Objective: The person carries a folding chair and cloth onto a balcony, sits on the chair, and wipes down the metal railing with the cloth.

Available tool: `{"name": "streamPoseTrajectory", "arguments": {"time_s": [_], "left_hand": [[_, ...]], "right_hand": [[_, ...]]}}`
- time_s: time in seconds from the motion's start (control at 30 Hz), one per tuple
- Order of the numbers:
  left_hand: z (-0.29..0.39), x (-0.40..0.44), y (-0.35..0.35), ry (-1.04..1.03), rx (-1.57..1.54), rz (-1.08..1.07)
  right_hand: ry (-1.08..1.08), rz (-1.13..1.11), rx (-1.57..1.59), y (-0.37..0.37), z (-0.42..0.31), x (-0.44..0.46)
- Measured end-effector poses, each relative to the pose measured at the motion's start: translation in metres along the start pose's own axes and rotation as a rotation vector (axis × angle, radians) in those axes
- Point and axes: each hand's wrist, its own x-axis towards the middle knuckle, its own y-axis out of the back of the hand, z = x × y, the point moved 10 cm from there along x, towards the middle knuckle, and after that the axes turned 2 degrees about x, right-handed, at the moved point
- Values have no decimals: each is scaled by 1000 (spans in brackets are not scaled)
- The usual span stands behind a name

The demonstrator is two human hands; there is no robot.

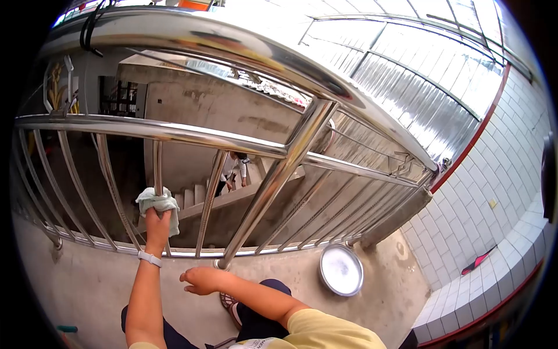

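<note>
My left hand [156,225] is closed on a pale green-white cloth [168,205], which is wrapped around one of the upright metal bars of the railing [192,132]. The cloth's lower end hangs down beside the bar. A light-coloured band sits on my left wrist. My right hand [200,280] hovers in front of my knees, below the railing's bottom rail, with nothing in it. Its fingers are loosely bent and somewhat apart. Part of the bar is hidden behind my left hand and the cloth.
A round metal basin [341,270] stands on the concrete floor [87,285] right of my knees. Beyond the railing, a person [234,170] is on the stairs [195,193] below. A white tiled wall [465,192] rises at the right, with a pink-and-black object [478,261] on its ledge.
</note>
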Motion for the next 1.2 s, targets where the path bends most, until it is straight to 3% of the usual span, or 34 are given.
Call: {"name": "streamPoseTrajectory", "arguments": {"time_s": [0.2, 0.53, 0.73, 1.0, 1.2], "left_hand": [[-4, 0, -8, 10, -28, -30], [-20, -13, -3, -85, 186, 210], [-37, -22, -4, 9, 290, 152], [-15, -13, -1, 66, 168, 114], [35, -2, 2, -95, 81, 110]], "right_hand": [[9, -54, -24, -10, 4, -4], [-26, -6, -6, 2, 16, -18], [-43, -20, -6, 5, 14, -21], [-38, -40, -20, 6, 11, -21], [-20, -1, -4, 5, 18, -19]]}}
